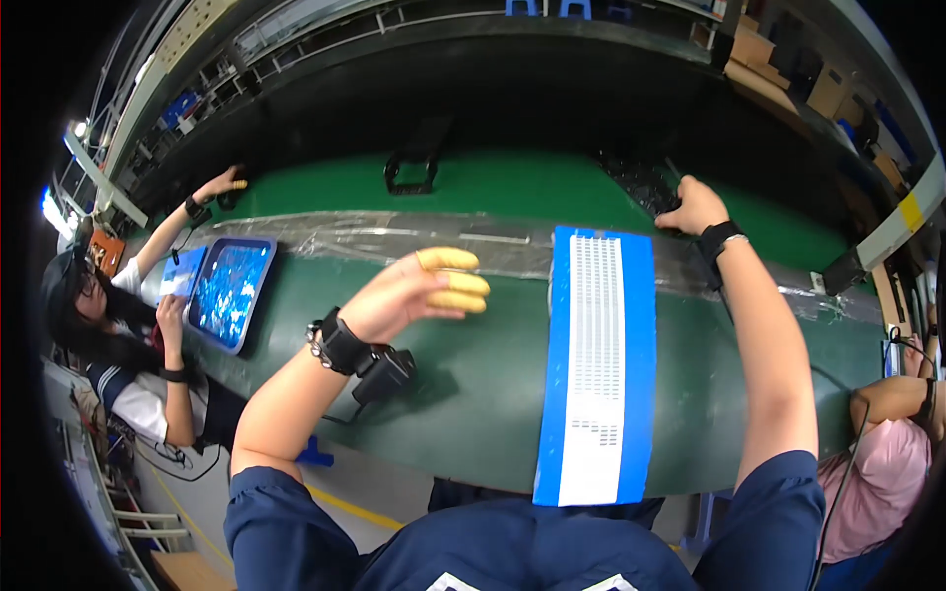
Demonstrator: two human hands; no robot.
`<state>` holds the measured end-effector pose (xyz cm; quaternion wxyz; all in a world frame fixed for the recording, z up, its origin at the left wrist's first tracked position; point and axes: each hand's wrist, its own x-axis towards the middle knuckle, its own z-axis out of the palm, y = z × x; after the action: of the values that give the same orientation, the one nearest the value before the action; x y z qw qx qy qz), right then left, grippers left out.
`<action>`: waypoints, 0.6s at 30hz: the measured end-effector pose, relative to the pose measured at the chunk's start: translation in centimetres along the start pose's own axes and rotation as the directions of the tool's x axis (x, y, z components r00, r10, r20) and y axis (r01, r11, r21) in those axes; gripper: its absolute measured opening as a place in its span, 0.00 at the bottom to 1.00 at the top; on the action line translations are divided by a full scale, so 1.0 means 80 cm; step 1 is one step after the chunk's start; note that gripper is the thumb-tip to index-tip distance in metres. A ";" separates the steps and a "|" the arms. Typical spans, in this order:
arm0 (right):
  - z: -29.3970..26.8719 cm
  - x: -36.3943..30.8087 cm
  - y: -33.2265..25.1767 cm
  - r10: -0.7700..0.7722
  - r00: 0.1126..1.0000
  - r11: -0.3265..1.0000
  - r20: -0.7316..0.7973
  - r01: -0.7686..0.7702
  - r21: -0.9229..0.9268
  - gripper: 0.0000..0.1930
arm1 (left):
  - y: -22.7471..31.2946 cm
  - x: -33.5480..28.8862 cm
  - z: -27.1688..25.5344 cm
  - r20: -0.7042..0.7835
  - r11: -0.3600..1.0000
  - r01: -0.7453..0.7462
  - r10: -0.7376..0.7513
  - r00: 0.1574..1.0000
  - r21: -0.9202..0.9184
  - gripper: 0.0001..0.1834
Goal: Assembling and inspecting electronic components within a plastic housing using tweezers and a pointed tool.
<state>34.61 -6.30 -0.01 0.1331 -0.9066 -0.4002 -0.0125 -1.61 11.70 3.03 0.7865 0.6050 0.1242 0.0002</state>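
My left hand (399,295), with yellow finger cots on two fingers, hovers over the green table. Its fingers stretch to the right with nothing in them. A blue board (554,394) bearing a white sheet (596,364) with rows of small dark marks lies between my arms. My right hand (698,207) reaches far right onto the green belt, its fingers closed at the near edge of a black plastic part (636,182). That part is dark and partly blurred, so its exact kind is unclear. Black bands with small devices sit on both my wrists.
Another black frame-like part (410,175) rests on the belt (512,182). A blue tray (232,295) of shiny pieces stands left, beside a co-worker (118,345) reaching to the belt. At right sits another person (877,473). A metal post (877,236) rises at the right.
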 end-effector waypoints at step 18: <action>-0.080 -0.316 -0.105 -0.633 0.764 0.691 -0.130 0.632 0.350 0.24 | -0.083 -0.039 0.106 0.416 0.939 0.339 -0.290 0.862 -0.049 0.59</action>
<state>11.87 -20.75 4.81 0.2901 -0.6709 -0.6822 0.0191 -4.00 1.39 -0.67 0.8193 0.5152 0.0566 -0.2451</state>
